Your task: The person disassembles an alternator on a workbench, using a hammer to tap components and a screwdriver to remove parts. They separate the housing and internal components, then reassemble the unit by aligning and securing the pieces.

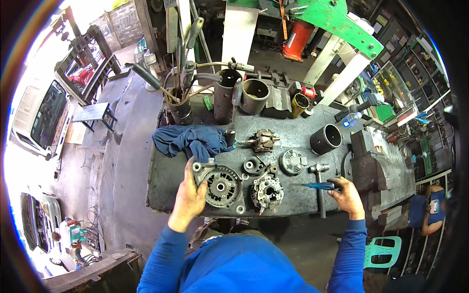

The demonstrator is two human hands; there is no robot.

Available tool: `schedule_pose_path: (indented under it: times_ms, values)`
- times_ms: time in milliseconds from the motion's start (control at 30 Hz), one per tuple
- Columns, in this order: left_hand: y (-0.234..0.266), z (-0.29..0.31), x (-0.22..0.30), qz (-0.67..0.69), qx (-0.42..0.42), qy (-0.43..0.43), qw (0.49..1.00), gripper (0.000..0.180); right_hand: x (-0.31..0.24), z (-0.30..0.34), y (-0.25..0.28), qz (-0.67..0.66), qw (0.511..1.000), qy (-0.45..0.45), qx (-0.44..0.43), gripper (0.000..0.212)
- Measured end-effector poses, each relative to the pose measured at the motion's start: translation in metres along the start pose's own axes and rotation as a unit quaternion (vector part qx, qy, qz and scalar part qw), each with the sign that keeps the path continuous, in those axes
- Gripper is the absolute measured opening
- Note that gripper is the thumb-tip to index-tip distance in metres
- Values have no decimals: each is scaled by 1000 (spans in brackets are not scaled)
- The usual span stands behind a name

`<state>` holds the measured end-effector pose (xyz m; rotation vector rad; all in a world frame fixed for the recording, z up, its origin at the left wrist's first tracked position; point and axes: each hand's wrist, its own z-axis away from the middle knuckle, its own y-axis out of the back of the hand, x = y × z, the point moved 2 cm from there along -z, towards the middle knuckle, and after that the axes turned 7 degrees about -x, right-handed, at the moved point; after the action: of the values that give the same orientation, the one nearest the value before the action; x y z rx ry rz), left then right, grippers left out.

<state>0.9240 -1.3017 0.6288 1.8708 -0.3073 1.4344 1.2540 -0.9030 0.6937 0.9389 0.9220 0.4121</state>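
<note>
My left hand [192,194] grips the left edge of a round metal alternator housing [233,187], thumb on its face and fingers along its side. In my right hand [348,196] is a screwdriver [320,185] with a blue handle, its shaft pointing left above the bench. Between the hands lies another alternator part [267,192] with exposed metal fittings. Behind these sit a pulley [252,166], a round slotted cover [292,161] and a rotor [264,141] with claw-shaped poles. A hammer [321,195] lies near my right hand, its handle toward me.
On the dark workbench [303,128], a crumpled blue cloth [188,140] lies left. Metal cylinders [326,139], a can of tools [181,111] and a plastic bottle [351,119] stand farther back. A vise [376,163] is at right, near a green chair [382,252] and another person [427,210].
</note>
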Motion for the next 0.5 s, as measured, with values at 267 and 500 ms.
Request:
schedule_pose_path:
  times_ms: [267,500]
  values:
    - [13,-85,-3,85,-353,90,927,87,-176,-17,2,-622,707,300,153,31]
    - [-5,-19,51,-239,31,-115,964,56,-283,-34,-61,-626,680,378,61,68]
